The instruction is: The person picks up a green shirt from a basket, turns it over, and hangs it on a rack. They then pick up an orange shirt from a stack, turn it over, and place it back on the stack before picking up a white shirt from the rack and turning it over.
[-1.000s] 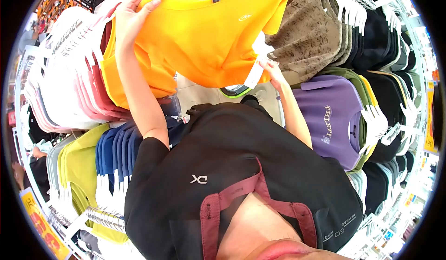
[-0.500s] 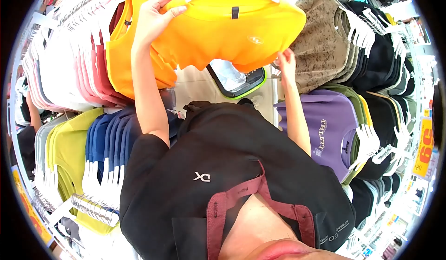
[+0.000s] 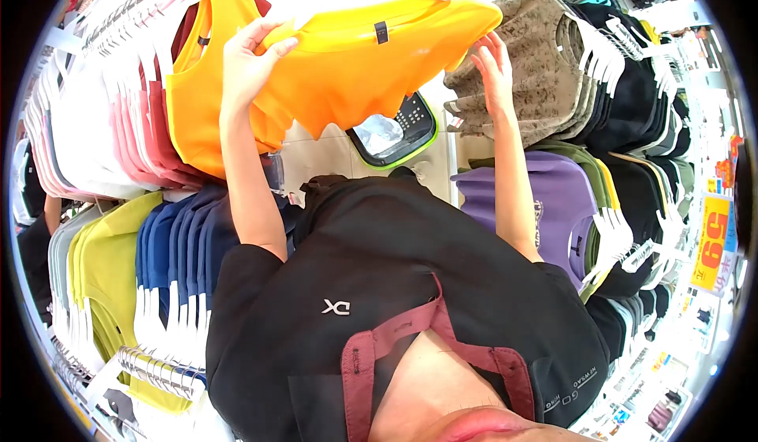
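Note:
A yellow-orange T-shirt (image 3: 347, 71) is stretched out in front of me, its black neck label showing inside the collar. My left hand (image 3: 254, 56) pinches its left shoulder between thumb and fingers. At the other end, my right hand (image 3: 494, 71) has bent fingers against the shirt's right edge; some fingertips are hidden by the fabric. An orange sleeveless top (image 3: 207, 102) hangs on the rack beside my left hand. Brown patterned shirts (image 3: 529, 71) hang just beyond my right hand.
A black basket with a green rim (image 3: 410, 154) and a clear plastic-wrapped item stands on the tiled floor. Racks flank me: blue shirts (image 3: 185, 236) and lime shirts (image 3: 114, 244) at left, a purple shirt (image 3: 521, 193) at right. A price sign (image 3: 714, 240) is at far right.
The shirt's right side has tilted and its fabric has bunched. My right hand has moved up along the right edge. The view has shifted slightly, and the left hand keeps its hold.

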The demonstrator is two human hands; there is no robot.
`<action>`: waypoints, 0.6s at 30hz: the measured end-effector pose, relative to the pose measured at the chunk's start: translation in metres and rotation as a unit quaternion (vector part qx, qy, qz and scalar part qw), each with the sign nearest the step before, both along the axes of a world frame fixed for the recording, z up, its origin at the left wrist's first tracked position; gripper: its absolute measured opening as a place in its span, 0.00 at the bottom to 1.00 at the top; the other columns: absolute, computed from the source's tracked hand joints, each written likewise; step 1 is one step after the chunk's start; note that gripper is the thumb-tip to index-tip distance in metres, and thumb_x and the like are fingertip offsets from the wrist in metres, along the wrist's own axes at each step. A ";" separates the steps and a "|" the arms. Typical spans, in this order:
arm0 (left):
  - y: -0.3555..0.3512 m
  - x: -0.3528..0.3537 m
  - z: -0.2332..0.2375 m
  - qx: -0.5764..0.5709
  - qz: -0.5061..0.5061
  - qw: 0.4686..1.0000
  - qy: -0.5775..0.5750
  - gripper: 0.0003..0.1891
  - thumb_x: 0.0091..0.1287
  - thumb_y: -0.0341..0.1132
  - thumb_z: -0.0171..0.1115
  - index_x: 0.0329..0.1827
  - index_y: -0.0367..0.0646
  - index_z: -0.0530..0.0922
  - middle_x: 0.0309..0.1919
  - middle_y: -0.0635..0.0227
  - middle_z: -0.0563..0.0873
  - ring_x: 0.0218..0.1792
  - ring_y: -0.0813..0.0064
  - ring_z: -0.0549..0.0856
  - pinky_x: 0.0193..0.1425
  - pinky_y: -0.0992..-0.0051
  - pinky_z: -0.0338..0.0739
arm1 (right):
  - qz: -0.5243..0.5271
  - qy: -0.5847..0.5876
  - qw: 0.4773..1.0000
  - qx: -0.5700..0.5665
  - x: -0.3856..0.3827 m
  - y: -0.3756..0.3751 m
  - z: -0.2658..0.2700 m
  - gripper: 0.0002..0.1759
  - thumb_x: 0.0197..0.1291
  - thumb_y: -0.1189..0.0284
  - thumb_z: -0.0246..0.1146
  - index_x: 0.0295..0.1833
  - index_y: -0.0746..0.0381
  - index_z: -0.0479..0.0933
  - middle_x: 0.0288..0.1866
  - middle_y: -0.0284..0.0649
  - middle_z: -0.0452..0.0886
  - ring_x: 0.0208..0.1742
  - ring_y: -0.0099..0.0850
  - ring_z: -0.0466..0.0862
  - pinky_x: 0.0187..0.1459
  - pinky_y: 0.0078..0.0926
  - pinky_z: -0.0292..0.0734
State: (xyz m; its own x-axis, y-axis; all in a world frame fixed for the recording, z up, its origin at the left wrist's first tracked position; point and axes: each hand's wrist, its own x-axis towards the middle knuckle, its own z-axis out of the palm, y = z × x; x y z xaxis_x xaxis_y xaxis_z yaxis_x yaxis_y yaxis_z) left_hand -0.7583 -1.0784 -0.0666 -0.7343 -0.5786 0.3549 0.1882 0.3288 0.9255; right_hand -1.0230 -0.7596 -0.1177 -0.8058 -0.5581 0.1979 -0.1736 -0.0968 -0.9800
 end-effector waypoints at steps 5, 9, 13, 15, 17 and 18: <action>-0.008 0.012 -0.004 0.012 0.016 1.000 0.017 0.13 0.64 0.23 0.72 0.51 0.33 0.84 0.43 0.71 0.88 0.45 0.82 0.85 0.53 0.81 0.79 | 0.007 -0.012 1.000 0.027 0.012 -0.014 0.000 0.33 0.73 0.63 0.61 0.78 0.61 0.61 0.76 0.44 0.68 0.75 0.34 0.69 0.72 0.37 0.64; -0.013 0.020 -0.021 0.010 0.067 0.998 0.001 0.14 0.63 0.26 0.73 0.50 0.33 0.84 0.44 0.69 0.89 0.46 0.80 0.85 0.54 0.80 0.79 | 0.008 -0.044 0.997 0.056 0.009 -0.017 -0.024 0.32 0.72 0.70 0.62 0.77 0.64 0.60 0.74 0.50 0.70 0.73 0.37 0.71 0.72 0.36 0.67; -0.021 0.031 -0.022 -0.033 0.163 0.986 -0.031 0.15 0.62 0.31 0.73 0.50 0.36 0.84 0.44 0.63 0.91 0.46 0.75 0.88 0.54 0.75 0.78 | 0.025 -0.096 0.987 0.130 0.017 -0.016 -0.060 0.31 0.72 0.66 0.62 0.77 0.60 0.62 0.74 0.47 0.71 0.73 0.36 0.71 0.71 0.37 0.67; -0.027 0.036 -0.018 -0.041 0.240 0.966 -0.091 0.15 0.62 0.35 0.73 0.50 0.40 0.85 0.44 0.60 0.91 0.46 0.69 0.89 0.54 0.73 0.79 | 0.037 -0.126 0.977 0.169 0.025 -0.015 -0.077 0.31 0.72 0.63 0.62 0.76 0.58 0.64 0.73 0.44 0.72 0.71 0.33 0.72 0.68 0.35 0.69; -0.030 0.041 -0.010 -0.033 0.274 0.954 -0.116 0.16 0.62 0.38 0.74 0.50 0.42 0.85 0.44 0.58 0.91 0.46 0.64 0.90 0.53 0.71 0.79 | 0.051 -0.140 0.967 0.209 0.028 -0.013 -0.099 0.29 0.72 0.64 0.62 0.75 0.58 0.66 0.71 0.39 0.74 0.68 0.28 0.75 0.63 0.31 0.71; -0.032 0.042 -0.008 -0.046 0.312 0.941 -0.122 0.16 0.63 0.34 0.73 0.51 0.37 0.84 0.42 0.59 0.91 0.45 0.71 0.88 0.52 0.75 0.79 | 0.065 -0.147 0.962 0.219 0.030 -0.013 -0.103 0.29 0.71 0.64 0.62 0.74 0.58 0.66 0.70 0.39 0.74 0.67 0.28 0.75 0.63 0.30 0.72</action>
